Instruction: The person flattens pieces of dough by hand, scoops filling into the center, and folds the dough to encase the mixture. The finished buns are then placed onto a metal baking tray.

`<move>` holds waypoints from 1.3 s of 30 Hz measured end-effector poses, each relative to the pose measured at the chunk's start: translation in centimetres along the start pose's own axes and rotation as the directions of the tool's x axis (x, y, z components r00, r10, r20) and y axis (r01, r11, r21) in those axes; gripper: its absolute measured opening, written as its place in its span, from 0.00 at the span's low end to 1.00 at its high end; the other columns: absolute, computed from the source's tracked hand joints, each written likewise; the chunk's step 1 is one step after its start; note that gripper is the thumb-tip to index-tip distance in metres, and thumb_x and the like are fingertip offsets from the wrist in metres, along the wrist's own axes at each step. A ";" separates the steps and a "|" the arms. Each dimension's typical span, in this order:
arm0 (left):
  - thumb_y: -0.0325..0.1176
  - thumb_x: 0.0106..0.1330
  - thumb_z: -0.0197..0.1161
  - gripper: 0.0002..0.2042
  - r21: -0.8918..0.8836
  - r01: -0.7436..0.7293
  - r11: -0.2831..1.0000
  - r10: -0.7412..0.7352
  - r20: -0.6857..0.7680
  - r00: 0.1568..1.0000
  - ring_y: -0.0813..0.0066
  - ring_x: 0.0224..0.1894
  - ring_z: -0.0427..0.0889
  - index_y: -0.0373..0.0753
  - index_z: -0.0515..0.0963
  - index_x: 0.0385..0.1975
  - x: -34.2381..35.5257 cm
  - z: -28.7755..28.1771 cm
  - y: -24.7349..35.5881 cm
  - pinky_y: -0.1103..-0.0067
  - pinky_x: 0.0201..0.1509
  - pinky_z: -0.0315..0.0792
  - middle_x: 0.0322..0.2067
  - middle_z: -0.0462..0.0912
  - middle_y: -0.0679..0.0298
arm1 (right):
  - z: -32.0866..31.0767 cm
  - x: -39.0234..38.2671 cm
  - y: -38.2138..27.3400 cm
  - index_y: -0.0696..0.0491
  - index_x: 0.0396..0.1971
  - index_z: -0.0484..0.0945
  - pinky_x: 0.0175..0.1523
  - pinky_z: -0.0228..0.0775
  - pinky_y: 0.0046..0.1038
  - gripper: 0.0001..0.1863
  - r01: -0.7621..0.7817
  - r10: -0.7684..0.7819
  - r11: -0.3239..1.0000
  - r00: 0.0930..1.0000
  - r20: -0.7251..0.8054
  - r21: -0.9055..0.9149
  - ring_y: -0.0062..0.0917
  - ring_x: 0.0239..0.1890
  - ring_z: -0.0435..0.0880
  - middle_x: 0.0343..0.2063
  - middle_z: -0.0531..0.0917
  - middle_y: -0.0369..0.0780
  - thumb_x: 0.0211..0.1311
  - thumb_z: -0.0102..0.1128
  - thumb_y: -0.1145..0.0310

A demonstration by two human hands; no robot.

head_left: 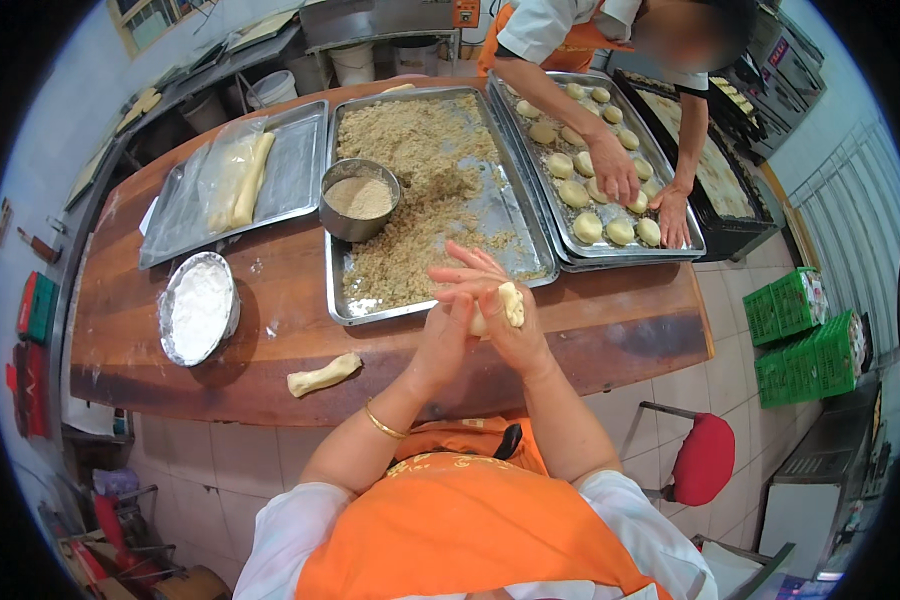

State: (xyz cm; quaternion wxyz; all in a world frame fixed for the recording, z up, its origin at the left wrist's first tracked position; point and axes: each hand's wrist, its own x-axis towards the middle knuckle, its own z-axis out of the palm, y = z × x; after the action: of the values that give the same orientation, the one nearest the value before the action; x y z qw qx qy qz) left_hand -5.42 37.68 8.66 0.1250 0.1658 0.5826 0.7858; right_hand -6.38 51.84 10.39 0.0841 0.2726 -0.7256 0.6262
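Note:
My left hand [448, 335] and my right hand [515, 340] meet in front of me, closed around a small pale dough piece [511, 305], part of which shows between them. Some fingers reach upward over it. Just beyond them lies a steel tray [335, 300] spread with crumbly beige filling [410, 135], with a metal bowl of grainy tan powder [360, 195] on it. A short dough strip [322, 375] rests on the wooden table [620, 330] to my left, near a bowl of white flour [198, 305].
A co-worker's hands [615, 170] work over stacked trays [685, 245] of dough rounds at right. A tray [305, 125] of plastic-covered dough logs sits at left. Baking pans [748, 215] stand behind the co-worker. Green crates [805, 355] and a red-seated stool [703, 460] are on the right.

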 end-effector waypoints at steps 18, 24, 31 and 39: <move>0.67 0.72 0.43 0.38 0.072 -0.029 0.997 0.015 0.181 0.983 0.86 0.35 0.70 0.36 0.66 0.63 -0.2 -0.7 0.3 0.88 0.31 0.65 0.40 0.74 0.68 | -0.6 -0.2 0.6 0.51 0.47 0.87 0.77 0.38 0.48 0.34 -0.073 0.074 0.994 0.997 -0.012 0.081 0.43 0.76 0.55 0.62 0.77 0.46 0.75 0.37 0.38; 0.63 0.74 0.45 0.32 -0.081 0.119 0.990 -0.099 0.218 0.971 0.87 0.27 0.67 0.35 0.66 0.58 -1.0 -1.2 0.8 0.86 0.27 0.60 0.36 0.74 0.67 | 2.6 0.8 -1.4 0.49 0.44 0.88 0.77 0.37 0.48 0.33 0.103 -0.084 0.993 0.956 -0.280 0.056 0.39 0.75 0.59 0.58 0.81 0.44 0.77 0.34 0.41; 0.61 0.75 0.44 0.33 0.240 -0.195 0.951 0.156 0.172 0.973 0.77 0.38 0.76 0.34 0.65 0.62 -0.8 -0.7 0.5 0.81 0.40 0.71 0.41 0.78 0.64 | 0.0 -0.1 0.5 0.50 0.46 0.87 0.77 0.37 0.49 0.35 -0.009 0.016 0.993 0.998 -0.059 0.121 0.42 0.75 0.57 0.60 0.79 0.46 0.77 0.33 0.40; 0.53 0.76 0.50 0.30 0.108 0.059 0.992 -0.086 0.264 0.961 0.71 0.56 0.75 0.35 0.61 0.66 -1.1 -2.5 1.1 0.74 0.53 0.72 0.56 0.73 0.58 | 0.5 0.2 0.1 0.51 0.45 0.87 0.76 0.40 0.49 0.34 0.036 -0.043 0.990 0.998 0.048 0.138 0.43 0.74 0.60 0.59 0.80 0.46 0.76 0.36 0.41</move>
State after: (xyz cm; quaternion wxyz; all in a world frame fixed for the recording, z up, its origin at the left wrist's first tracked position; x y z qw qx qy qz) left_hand -5.48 34.72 8.87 0.2226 0.2551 0.6044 0.7211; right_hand -6.48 51.32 10.26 0.0590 0.3077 -0.6774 0.6656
